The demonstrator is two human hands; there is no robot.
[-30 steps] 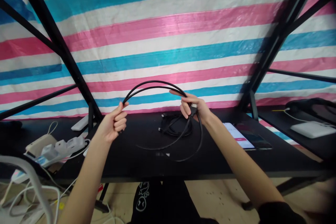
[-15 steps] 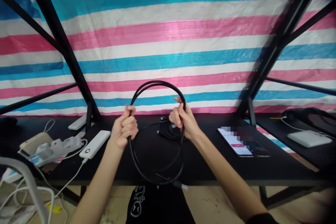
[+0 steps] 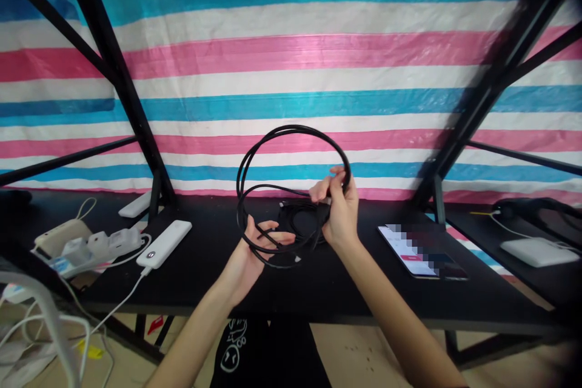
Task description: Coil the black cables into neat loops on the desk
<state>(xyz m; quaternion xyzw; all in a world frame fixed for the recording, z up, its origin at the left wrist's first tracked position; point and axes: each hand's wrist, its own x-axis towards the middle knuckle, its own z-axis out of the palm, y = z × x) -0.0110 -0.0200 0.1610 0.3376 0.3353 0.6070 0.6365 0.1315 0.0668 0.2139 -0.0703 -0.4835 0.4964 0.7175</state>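
A black cable (image 3: 293, 128) is wound in loops and held up over the table. My right hand (image 3: 344, 212) is closed round the right side of the loops, thumb and fingers pinching the strands. At the lower left of the coil is my left hand (image 3: 240, 270), its fingers stretched out and apart, with the strands running across them. A light-coloured plug end (image 3: 297, 259) hangs by the lower loops. Behind the coil, a second bundle of black cable (image 3: 291, 221) lies on the table, partly hidden by my right hand.
On the left are a white power bank (image 3: 164, 245) with a white cord, and a power strip (image 3: 86, 262) with chargers. A phone (image 3: 404, 257) lies on the right of the black table (image 3: 364, 297). Farther right sits a white box-shaped device (image 3: 534, 251). Black frame posts (image 3: 131, 115) rise on both sides.
My left hand has opened from its grip and moved lower along the loops. My right hand has shifted right with the cable, and the lower loops have drawn up into a smaller coil.
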